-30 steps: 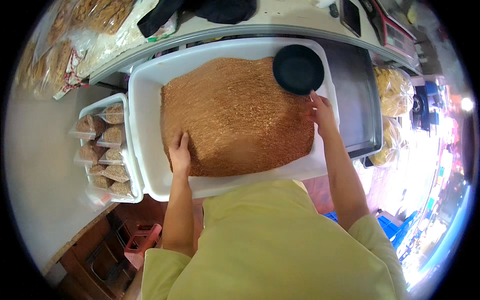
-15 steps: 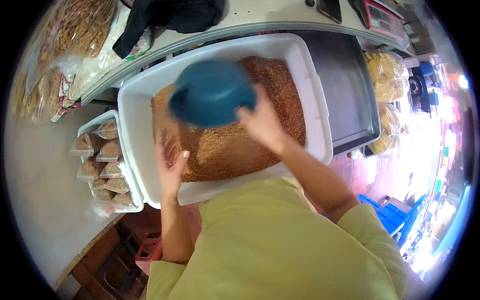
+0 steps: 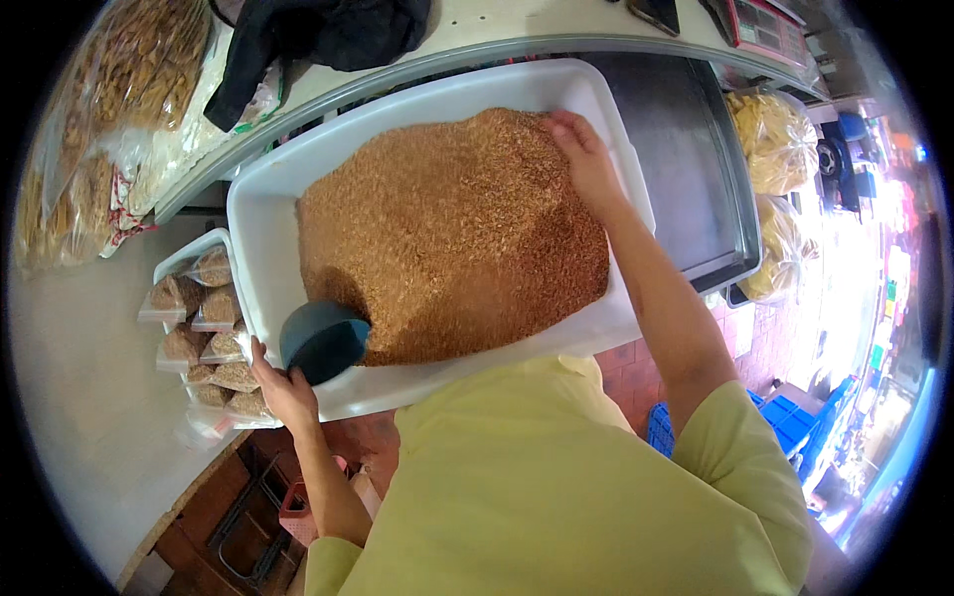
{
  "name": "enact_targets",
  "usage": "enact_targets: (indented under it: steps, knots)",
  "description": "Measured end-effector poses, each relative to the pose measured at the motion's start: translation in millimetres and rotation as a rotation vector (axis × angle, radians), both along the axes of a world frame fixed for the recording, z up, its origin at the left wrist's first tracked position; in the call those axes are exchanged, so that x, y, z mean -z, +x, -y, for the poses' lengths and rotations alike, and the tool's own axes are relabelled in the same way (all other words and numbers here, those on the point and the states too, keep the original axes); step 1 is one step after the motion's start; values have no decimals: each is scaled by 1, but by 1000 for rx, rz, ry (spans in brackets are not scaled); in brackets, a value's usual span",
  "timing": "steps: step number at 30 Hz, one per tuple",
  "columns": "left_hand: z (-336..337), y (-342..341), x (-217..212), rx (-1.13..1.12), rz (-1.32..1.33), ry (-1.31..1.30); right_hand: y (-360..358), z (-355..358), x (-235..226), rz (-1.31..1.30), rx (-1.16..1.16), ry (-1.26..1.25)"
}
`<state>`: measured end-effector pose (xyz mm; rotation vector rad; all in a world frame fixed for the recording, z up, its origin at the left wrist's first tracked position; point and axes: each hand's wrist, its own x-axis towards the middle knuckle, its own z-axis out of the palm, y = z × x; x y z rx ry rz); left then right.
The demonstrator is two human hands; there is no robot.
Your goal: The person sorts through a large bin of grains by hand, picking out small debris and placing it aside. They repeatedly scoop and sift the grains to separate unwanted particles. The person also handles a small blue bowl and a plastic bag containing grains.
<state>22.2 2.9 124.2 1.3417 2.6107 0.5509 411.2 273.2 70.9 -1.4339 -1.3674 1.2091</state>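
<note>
A teal plastic bowl [image 3: 323,343] is tilted at the near left corner of a white plastic tub [image 3: 266,248], its dark mouth facing the loose brown granules [image 3: 447,228]. My left hand [image 3: 286,392] grips it from the outer left, thumb near the rim. At the tub's far right end my right hand [image 3: 588,159] touches the edge of the granule heap with fingers reaching forward. Nothing shows in that hand, though some fingertips are hidden.
Left of the tub stands a smaller white bin [image 3: 164,266] of filled clear bags [image 3: 219,303]. A grey metal tray [image 3: 661,149] lies to the right. Along the far counter are a black cloth [image 3: 318,35], a large bag of brown pieces [image 3: 149,65] and a red scale [image 3: 765,35].
The bowl has gone from my right hand, above the tub, to my left hand at its near left corner. My right hand has moved to the far right. The granules now look spread differently.
</note>
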Motion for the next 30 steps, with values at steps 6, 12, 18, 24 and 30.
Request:
enact_targets:
  steps: [6, 12, 18, 24, 30]
  knots:
    - [4, 2, 8, -1, -10, 75, 29, -45, 70, -119, 96, -135]
    - [27, -30, 48, -120, 206, 322, 26, -51, 114, -264, 79, -213]
    - [19, -31, 50, -142, 136, 297, 11, -50, 61, -353, -43, -701]
    - [23, -34, 54, -173, 172, 273, -1, -36, 72, -254, -231, -755]
    - [20, -35, 52, -146, 178, 256, -33, -7, 64, -59, -223, -530]
